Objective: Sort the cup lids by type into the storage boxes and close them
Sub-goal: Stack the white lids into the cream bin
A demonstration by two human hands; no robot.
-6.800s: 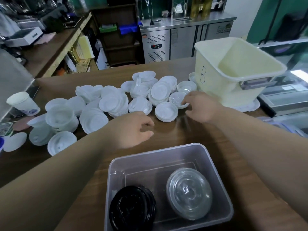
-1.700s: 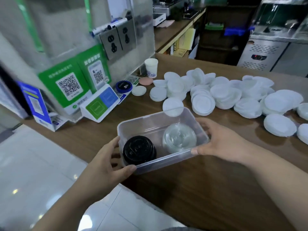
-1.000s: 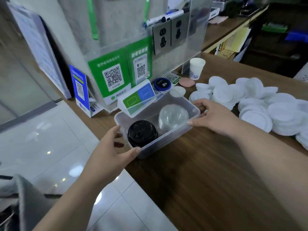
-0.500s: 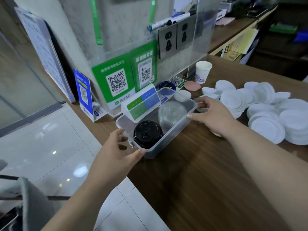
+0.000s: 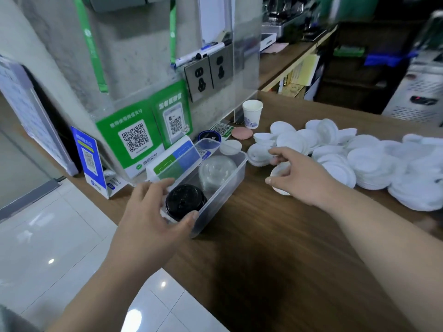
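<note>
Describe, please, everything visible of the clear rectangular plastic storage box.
The clear rectangular plastic storage box is lidless and upright, askew at the edge of the wooden counter. It holds a stack of black lids at its near end and clear domed lids at its far end. The left hand grips the near end, thumb on a corner; the right hand is off it.

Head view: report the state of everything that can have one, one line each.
clear box: open, no cover, on the counter.
black lids: stacked in the box's near end.
clear lids: stacked in its far end.
white lids: loose on the counter, unsorted.
paper cup: upright, uncovered.
left grip: holds the box's near end.
right grip: open, off the box, over a white lid.
</note>
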